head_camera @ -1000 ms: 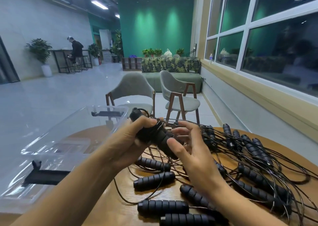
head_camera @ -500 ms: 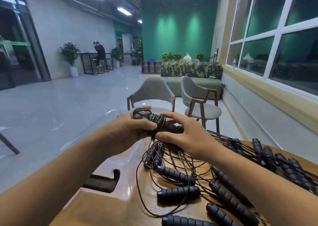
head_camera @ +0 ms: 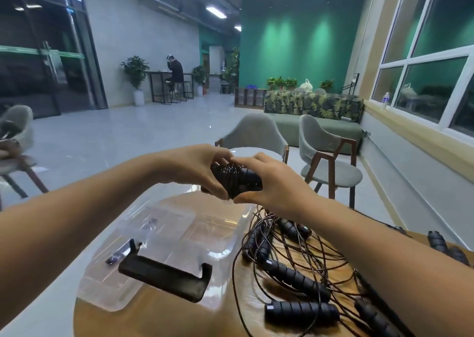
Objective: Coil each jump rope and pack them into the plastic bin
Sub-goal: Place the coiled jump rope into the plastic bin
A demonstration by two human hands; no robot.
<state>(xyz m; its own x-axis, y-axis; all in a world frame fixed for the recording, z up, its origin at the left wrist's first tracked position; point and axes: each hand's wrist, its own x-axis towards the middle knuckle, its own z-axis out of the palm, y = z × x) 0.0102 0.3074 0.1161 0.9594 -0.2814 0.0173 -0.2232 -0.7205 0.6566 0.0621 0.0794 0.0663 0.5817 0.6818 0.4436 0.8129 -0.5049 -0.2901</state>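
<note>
Coiled jump rope (head_camera: 236, 180) has risen above the plastic bin (head_camera: 179, 234).

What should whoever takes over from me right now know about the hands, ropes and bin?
Hands: left hand and right hand both grip one coiled jump rope, cord wound round its handles, raised above the far end of the plastic bin.
Bin: open, on the left of the table; no rope shows inside.
Right of the bin, loose ropes lie tangled.
Done: one rope coiled. Left: put it in, then coil and pack the rest.
</note>
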